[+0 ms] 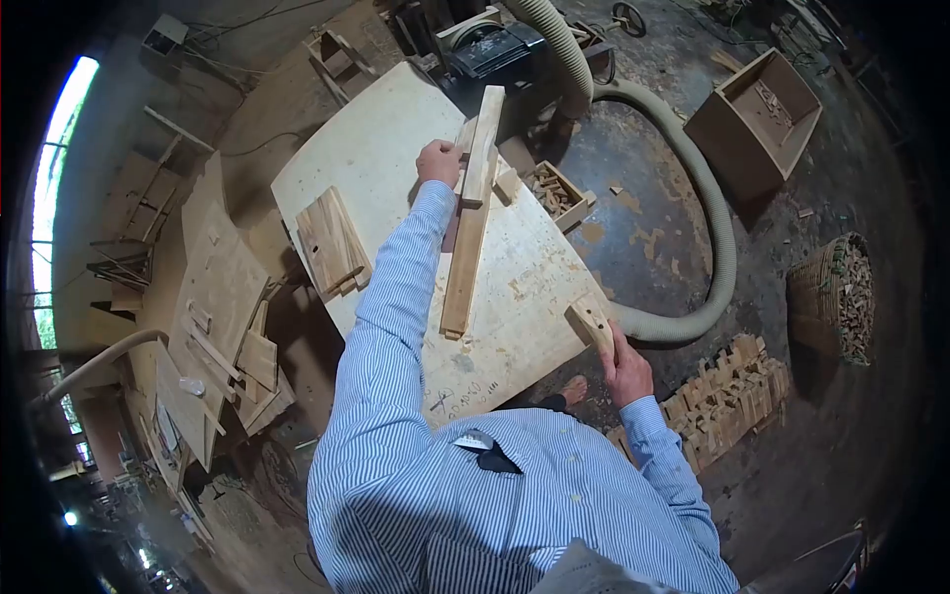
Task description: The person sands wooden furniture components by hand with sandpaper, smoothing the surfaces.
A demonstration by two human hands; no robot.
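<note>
My left hand [438, 163] is closed against the left side of a wooden guide [482, 148] made of stacked strips on a pale plywood tabletop [386, 129]. What its curled fingers hold, if anything, is hidden. A long wooden board [463, 277] runs from the guide toward me. Low at the right corner of the tabletop, my right hand [629, 372] grips a small wooden block [591, 322] with dark holes in its face, thumb and fingers wrapped around its near end.
Flat wooden pieces [332, 241] lie left on the tabletop. A ribbed hose [727, 228] loops across the floor. At right are a wooden box [762, 124], a wicker basket [826, 297] of offcuts and stacked blocks [727, 401]. A machine [495, 49] stands beyond the tabletop.
</note>
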